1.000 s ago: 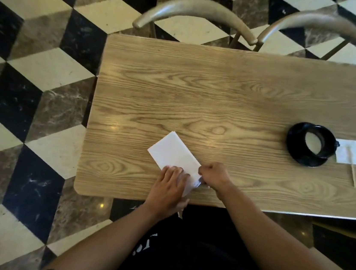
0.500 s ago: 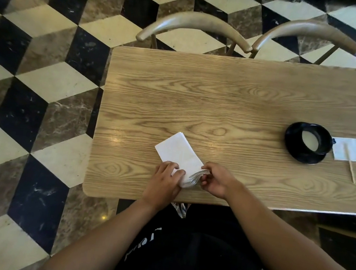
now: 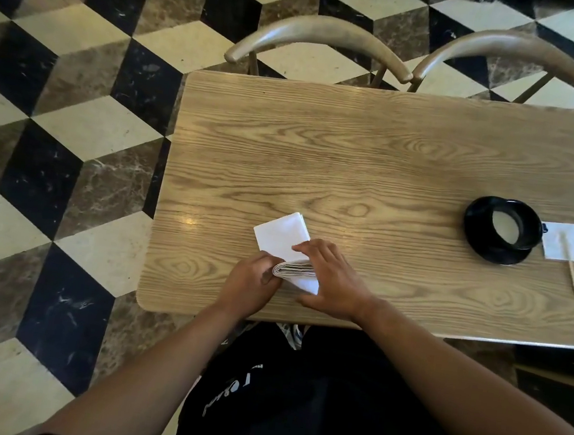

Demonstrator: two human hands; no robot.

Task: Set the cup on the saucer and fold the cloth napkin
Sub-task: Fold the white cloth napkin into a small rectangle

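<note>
Left fingers: the left hand (image 3: 250,279) pinches the rolled near end of the napkin (image 3: 281,235), thumb and fingertips closed on the stacked layers at its left corner.
Right fingers: the right hand (image 3: 333,281) lies flat with fingers together and spread slightly forward, pressing the top of the fold; it clamps nothing, only bears down.
Napkin: white, folded to a narrow strip, lying at an angle near the front edge of the table (image 3: 395,151), its far end free and flat.
Cup: the black cup (image 3: 510,225) already sits on the black saucer (image 3: 490,255), well apart to the right, so that half of the task looks done.
Risk, layers: the thick bend under the fingers may spring open if either hand lifts too soon, since several plies are bunched there.
Risk, skew: the strip lies crooked, so the next fold could land with uneven edges.
Risk, edge: the napkin is close to the table's front edge and a pull toward the body could drag it off.
Hidden: the right palm covers the fold line and the near right corner; how many layers there are is unclear.
Hard to tell: the cup's handle blends with the saucer; a small white paper (image 3: 569,246) and thin stick (image 3: 573,276) lie just beside them.
</note>
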